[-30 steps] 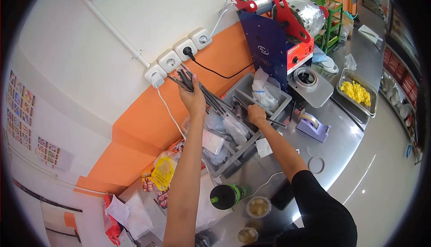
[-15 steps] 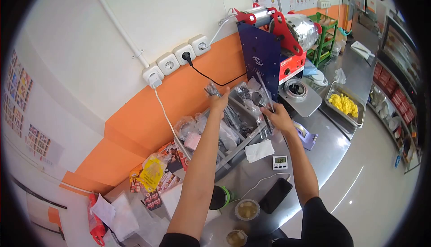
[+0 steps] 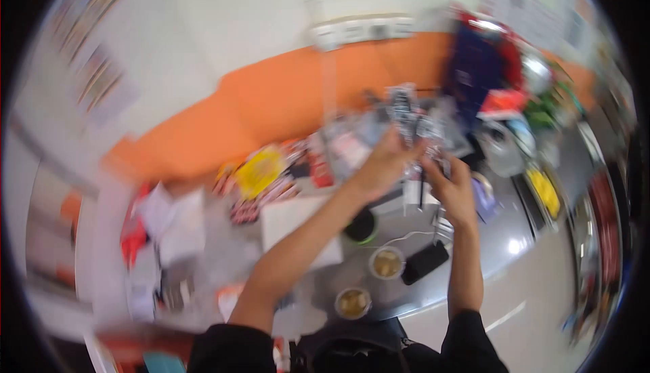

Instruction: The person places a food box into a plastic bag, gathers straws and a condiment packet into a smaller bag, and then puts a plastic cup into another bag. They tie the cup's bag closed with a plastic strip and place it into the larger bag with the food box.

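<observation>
Both hands are pulling back from the grey tray, lifting a crinkly clear plastic packet (image 3: 405, 112) of dark pieces above the shiny steel worktop's (image 3: 504, 237) middle. The left hand (image 3: 380, 164) grip is clamping on it. The right hand (image 3: 455, 193) is curling at its lower corner, the grip too blurred to tell.

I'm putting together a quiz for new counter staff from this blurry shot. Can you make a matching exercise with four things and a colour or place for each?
Things:
A. phone
B. packet by the wall
C. wall stripe
D. clear bag

Matches:
1. orange
2. raised, at the left hand
3. black
4. yellow

Pairs: A-3, B-4, C-1, D-2
</observation>
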`<state>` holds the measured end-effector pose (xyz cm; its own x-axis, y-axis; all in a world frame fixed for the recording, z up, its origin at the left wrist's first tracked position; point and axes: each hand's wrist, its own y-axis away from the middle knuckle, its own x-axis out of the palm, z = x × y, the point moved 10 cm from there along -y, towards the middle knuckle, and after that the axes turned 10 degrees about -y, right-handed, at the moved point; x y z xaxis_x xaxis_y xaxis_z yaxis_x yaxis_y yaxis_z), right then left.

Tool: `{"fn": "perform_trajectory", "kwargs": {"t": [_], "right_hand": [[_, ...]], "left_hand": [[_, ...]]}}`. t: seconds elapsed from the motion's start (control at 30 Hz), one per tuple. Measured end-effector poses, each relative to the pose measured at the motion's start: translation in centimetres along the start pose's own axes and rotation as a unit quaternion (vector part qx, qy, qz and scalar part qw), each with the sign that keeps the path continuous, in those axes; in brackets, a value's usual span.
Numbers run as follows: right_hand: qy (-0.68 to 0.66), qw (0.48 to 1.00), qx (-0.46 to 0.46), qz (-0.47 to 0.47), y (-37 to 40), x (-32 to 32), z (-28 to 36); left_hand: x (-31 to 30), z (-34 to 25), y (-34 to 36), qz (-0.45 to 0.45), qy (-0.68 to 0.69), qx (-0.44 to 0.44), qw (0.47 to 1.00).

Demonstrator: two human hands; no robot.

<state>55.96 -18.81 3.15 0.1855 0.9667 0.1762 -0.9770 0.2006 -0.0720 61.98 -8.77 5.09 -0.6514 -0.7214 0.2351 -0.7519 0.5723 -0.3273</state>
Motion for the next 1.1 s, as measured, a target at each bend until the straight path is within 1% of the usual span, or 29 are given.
{"fn": "perform_trajectory", "kwargs": {"t": [0.03,0.07,0.1,0.13,0.17,0.2,0.23,0.27,0.3,0.33,0.37,0.4,0.43,0.47,0.5,0.53,0.57,0.6,0.67,0.73,0.77,0.8,0.83,0.93,0.97,1.0,1.03,1.07,1.1], "right_hand": [[0.056,0.998,-0.007,0.03,1.2,2.1,0.2],[0.071,0.997,0.016,0.028,2.7,4.0,0.4],[0.084,0.996,0.02,-0.033,4.2,4.1,-0.1],[0.181,0.983,-0.039,0.0,5.4,4.5,1.3],[0.03,0.999,-0.018,0.009,6.7,3.0,1.2],[-0.139,0.99,0.004,0.011,8.0,1.6,1.0],[-0.287,0.958,0.026,0.007,9.3,0.4,0.8],[-0.404,0.883,-0.007,0.237,11.2,5.2,3.5],[-0.393,0.911,0.017,0.122,12.9,5.3,1.6],[-0.452,0.887,0.097,0.019,15.5,7.3,-1.1],[-0.458,0.858,0.178,0.146,18.0,10.9,-4.0],[-0.376,0.89,0.223,0.131,20.7,13.4,-6.6],[-0.349,0.894,0.259,0.108,23.6,16.4,-8.2],[-0.341,0.885,0.314,0.051,26.5,19.5,-9.3],[-0.296,0.896,0.319,0.089,29.1,21.5,-10.2],[-0.265,0.896,0.346,0.085,31.9,23.6,-10.6],[-0.258,0.887,0.355,0.141,34.5,26.7,-10.0],[-0.265,0.875,0.346,0.209,36.9,28.5,-10.1],[-0.153,0.929,0.269,0.206,38.8,29.0,-9.7],[-0.094,0.969,0.189,0.126,38.4,27.4,-9.6],[-0.097,0.974,0.138,0.152,38.3,28.6,-8.8],[0.007,0.985,0.039,0.169,38.4,29.1,-7.9],[0.111,0.975,-0.059,0.184,38.9,29.9,-7.7],[0.109,0.985,-0.006,0.132,40.0,29.5,-10.5],[0.077,0.985,0.047,0.147,39.3,30.4,-10.5],[0.045,0.981,0.1,0.163,38.7,31.4,-10.3],[0.02,0.98,0.127,0.154,38.2,32.2,-9.8],[0.08,0.982,0.103,0.138,37.3,31.7,-9.1],[0.181,0.968,0.067,0.16,36.2,32.0,-7.9]], "left_hand": [[-1.0,-0.8,2.4,-0.059,-0.007,0.015,0.998],[-2.7,-2.0,4.8,-0.116,-0.012,0.028,0.993],[-3.8,-4.5,7.5,-0.158,0.021,0.05,0.986],[-4.6,-7.1,10.6,-0.196,0.056,0.071,0.976],[-6.0,-8.6,14.4,-0.252,0.046,0.061,0.965],[-7.2,-9.7,18.1,-0.294,0.036,0.052,0.954],[-7.1,-11.4,21.6,-0.271,0.01,0.077,0.959],[-7.3,-11.1,25.2,-0.284,0.005,0.053,0.957],[-7.2,-10.5,28.7,-0.289,0.001,0.026,0.957],[-6.9,-8.7,32.5,-0.307,0.018,-0.057,0.95],[-6.5,-6.9,36.2,-0.316,0.034,-0.141,0.938],[-5.8,-5.9,39.2,-0.319,0.077,-0.161,0.931],[-5.3,-5.0,41.9,-0.32,0.125,-0.183,0.921],[-5.5,-5.1,44.2,-0.328,0.129,-0.189,0.917],[-5.8,-5.1,46.3,-0.334,0.132,-0.195,0.913],[-6.1,-5.5,48.1,-0.338,0.137,-0.2,0.909],[-6.8,-6.8,49.3,-0.342,0.103,-0.18,0.916],[-7.8,-7.9,50.2,-0.36,0.032,-0.148,0.921],[-9.2,-10.3,51.9,-0.388,-0.118,-0.078,0.911],[-9.2,-11.2,52.3,-0.393,-0.143,-0.076,0.905],[-9.1,-11.8,52.1,-0.399,-0.178,-0.059,0.898],[-9.1,-12.7,52.1,-0.406,-0.213,-0.041,0.887],[-8.4,-12.7,51.5,-0.36,-0.191,-0.056,0.911],[-8.1,-13.0,50.6,-0.284,-0.191,-0.087,0.936],[-8.3,-13.9,50.7,-0.258,-0.26,-0.071,0.928],[-9.2,-16.1,51.7,-0.285,-0.388,-0.046,0.875],[-10.1,-18.8,52.7,-0.308,-0.508,-0.021,0.804],[-10.6,-21.1,53.6,-0.321,-0.618,0.003,0.717],[-12.6,-21.1,54.5,-0.342,-0.676,-0.07,0.649]]}}
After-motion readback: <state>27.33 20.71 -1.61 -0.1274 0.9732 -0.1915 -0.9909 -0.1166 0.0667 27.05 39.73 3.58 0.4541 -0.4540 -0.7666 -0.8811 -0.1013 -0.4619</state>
